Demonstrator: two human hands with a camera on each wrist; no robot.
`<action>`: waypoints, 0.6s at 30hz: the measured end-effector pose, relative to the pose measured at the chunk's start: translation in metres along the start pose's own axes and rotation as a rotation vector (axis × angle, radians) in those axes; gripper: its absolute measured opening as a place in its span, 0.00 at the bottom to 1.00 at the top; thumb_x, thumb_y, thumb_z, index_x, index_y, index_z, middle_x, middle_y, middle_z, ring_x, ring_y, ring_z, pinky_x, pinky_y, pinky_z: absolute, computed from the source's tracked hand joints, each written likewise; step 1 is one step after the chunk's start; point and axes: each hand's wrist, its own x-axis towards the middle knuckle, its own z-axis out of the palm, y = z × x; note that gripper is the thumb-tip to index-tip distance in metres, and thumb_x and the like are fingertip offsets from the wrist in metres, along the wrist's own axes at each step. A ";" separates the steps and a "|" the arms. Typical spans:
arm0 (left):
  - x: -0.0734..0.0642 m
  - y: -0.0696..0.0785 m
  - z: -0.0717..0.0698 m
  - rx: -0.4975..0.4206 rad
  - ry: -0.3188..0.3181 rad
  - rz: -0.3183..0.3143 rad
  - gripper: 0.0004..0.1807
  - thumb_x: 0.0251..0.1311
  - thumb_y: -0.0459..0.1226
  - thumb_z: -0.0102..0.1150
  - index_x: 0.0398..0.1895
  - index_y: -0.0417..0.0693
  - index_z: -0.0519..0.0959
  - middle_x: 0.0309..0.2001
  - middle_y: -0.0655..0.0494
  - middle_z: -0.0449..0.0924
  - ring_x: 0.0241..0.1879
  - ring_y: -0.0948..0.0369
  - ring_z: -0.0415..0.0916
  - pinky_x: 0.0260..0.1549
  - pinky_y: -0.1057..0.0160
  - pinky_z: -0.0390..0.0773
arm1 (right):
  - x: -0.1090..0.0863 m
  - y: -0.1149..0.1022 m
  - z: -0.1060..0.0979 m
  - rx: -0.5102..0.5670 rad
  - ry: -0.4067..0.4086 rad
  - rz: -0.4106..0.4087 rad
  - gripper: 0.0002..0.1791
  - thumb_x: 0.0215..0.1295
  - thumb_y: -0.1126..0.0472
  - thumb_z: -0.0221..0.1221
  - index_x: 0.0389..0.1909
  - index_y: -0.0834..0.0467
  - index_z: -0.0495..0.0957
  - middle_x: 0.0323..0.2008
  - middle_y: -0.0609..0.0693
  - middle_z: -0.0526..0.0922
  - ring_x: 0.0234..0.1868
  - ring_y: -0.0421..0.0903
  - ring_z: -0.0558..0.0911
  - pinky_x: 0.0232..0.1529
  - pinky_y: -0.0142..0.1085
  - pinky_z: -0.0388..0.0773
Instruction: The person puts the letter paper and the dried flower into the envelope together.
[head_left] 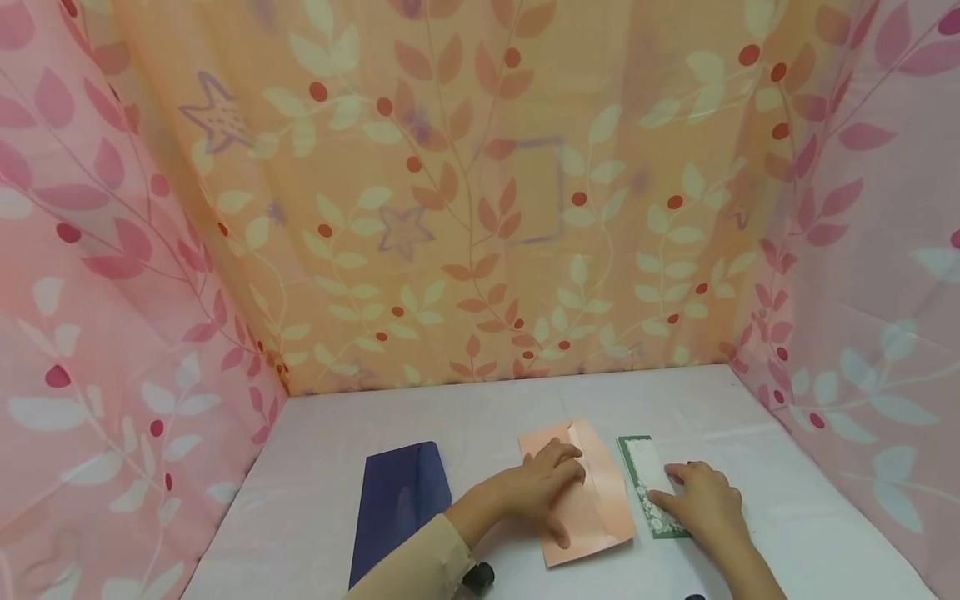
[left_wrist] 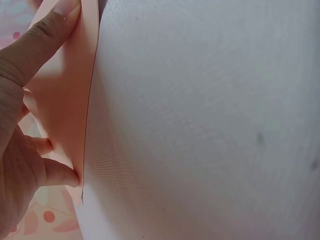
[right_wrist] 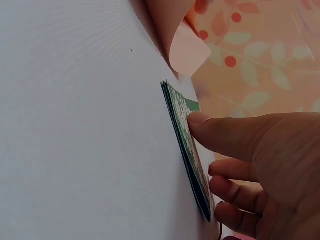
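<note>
A peach envelope [head_left: 581,508] lies on the white table with its flap to the right. My left hand [head_left: 540,487] rests on it, fingers spread; the left wrist view shows the thumb [left_wrist: 45,37] and fingertips against the paper [left_wrist: 67,100]. Right of the envelope is a folded card [head_left: 641,475] with a green floral border and a pale middle. My right hand [head_left: 708,504] is at the card's right side. In the right wrist view its thumb [right_wrist: 225,131] touches the card's face [right_wrist: 182,117], and the other fingers bend beside the card's edge.
A dark blue envelope [head_left: 393,500] lies to the left, partly behind the left sleeve [head_left: 420,567]. A small black object [head_left: 480,577] shows near the left wrist. Floral curtains [head_left: 465,208] enclose the table [head_left: 315,442] at the back and sides.
</note>
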 end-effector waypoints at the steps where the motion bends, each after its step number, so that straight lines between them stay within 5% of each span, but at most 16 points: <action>1: 0.000 0.000 0.000 -0.002 -0.002 -0.001 0.47 0.41 0.65 0.77 0.62 0.65 0.64 0.77 0.59 0.51 0.79 0.57 0.45 0.63 0.29 0.65 | 0.000 -0.001 0.001 -0.005 0.001 0.006 0.43 0.50 0.34 0.72 0.56 0.64 0.82 0.54 0.74 0.78 0.52 0.74 0.77 0.42 0.66 0.71; 11: 0.000 0.002 -0.002 -0.027 -0.013 -0.018 0.46 0.41 0.64 0.77 0.62 0.66 0.64 0.78 0.61 0.49 0.80 0.56 0.41 0.64 0.27 0.62 | -0.004 -0.011 0.003 0.081 0.018 0.110 0.40 0.51 0.42 0.75 0.56 0.66 0.80 0.46 0.64 0.87 0.45 0.69 0.79 0.40 0.64 0.67; 18: -0.001 0.001 -0.001 -0.032 -0.009 -0.015 0.46 0.41 0.63 0.77 0.62 0.66 0.64 0.78 0.61 0.50 0.79 0.57 0.44 0.63 0.29 0.64 | -0.007 -0.016 0.004 0.105 0.049 0.113 0.39 0.50 0.44 0.76 0.58 0.65 0.79 0.44 0.59 0.86 0.43 0.63 0.80 0.38 0.62 0.66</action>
